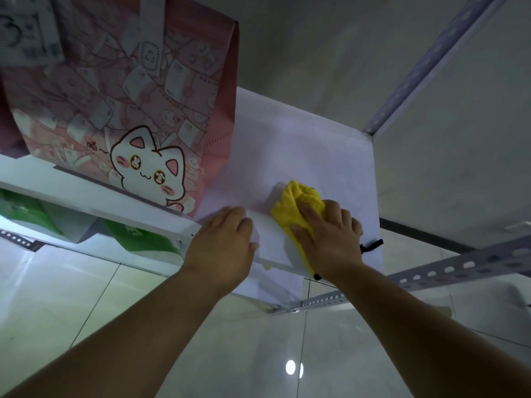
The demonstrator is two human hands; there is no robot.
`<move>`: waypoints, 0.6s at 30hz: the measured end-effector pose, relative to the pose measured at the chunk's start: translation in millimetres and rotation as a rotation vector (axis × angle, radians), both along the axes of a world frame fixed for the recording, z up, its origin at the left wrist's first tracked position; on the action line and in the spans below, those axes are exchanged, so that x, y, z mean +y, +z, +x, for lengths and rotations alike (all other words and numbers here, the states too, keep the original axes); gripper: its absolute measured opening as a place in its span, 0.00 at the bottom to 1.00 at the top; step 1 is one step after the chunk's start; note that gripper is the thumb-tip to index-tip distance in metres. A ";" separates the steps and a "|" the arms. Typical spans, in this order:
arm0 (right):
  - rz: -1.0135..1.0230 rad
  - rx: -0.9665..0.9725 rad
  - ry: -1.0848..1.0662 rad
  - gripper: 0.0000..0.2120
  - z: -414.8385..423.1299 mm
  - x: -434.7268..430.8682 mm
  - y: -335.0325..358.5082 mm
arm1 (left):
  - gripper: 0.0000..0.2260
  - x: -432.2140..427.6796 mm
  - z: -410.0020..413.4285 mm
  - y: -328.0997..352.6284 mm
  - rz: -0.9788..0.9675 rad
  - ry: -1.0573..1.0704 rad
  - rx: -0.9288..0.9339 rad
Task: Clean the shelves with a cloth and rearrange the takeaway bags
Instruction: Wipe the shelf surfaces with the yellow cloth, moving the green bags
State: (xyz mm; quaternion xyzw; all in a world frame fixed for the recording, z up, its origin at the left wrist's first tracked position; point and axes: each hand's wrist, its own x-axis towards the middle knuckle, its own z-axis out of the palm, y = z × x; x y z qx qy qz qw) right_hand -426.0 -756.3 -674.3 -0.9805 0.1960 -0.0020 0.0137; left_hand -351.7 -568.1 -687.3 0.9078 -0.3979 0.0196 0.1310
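A white shelf board [301, 145] fills the middle of the head view. A tall pink takeaway bag [135, 110] with a white cartoon cat stands upright on its left part. My right hand [330, 237] presses a crumpled yellow cloth [296, 202] flat on the board near its front right corner. My left hand [224, 242] rests over the shelf's front edge, just right of the pink bag's corner, fingers curled on the edge and holding nothing loose. Part of the cloth hangs over the front edge under my right wrist.
Green and white bags [138, 237] sit on the shelf below at the left. Perforated metal rack rails run at the right [431, 274] and up the back right post [425, 67]. Glossy floor tiles [172, 326] lie below. A grey wall stands behind.
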 end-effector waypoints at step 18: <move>0.062 0.021 -0.009 0.28 -2.3 25.1 1.9 | 0.18 40.0 -8.7 -2.3 -0.045 -0.078 0.025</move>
